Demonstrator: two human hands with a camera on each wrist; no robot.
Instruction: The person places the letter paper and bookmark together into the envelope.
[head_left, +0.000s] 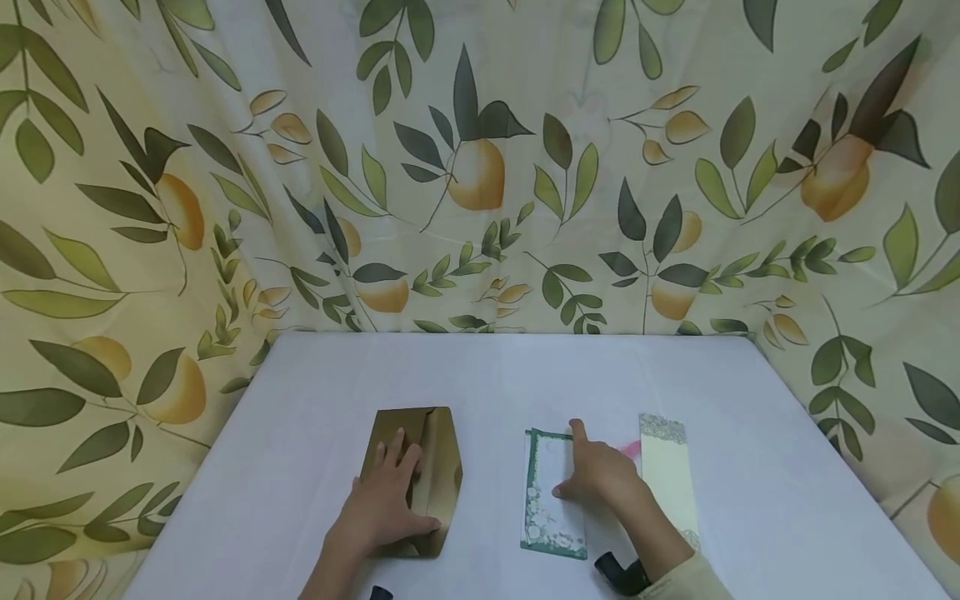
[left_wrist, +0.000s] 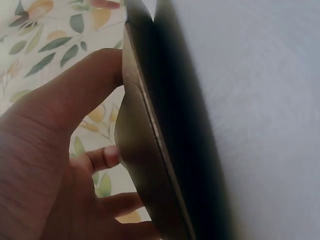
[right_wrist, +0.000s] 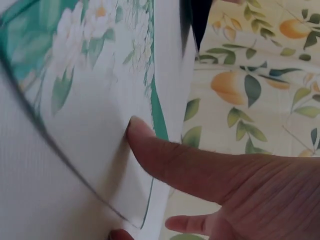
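My left hand [head_left: 382, 500] lies spread over a gold envelope [head_left: 444, 467] on the table, its thumb near the right edge. The left wrist view shows the envelope [left_wrist: 145, 135] edge-on, with the fingers [left_wrist: 102, 157] at its surface. My right hand [head_left: 603, 475] is over a white card with a green floral border [head_left: 555, 508]. Its thumb touches the card's face, and the index finger points past the upper right corner. In the right wrist view the thumb [right_wrist: 175, 157] lies straight on the card [right_wrist: 100, 120]. Another edge shows at the card's upper left.
A long cream card [head_left: 666, 467] with silvery patterned ends lies right of my right hand. Something pink [head_left: 632, 450] shows between it and the hand. Black devices [head_left: 622, 575] sit by the wrists. A fruit-print curtain [head_left: 480, 275] stands behind the white table [head_left: 480, 375].
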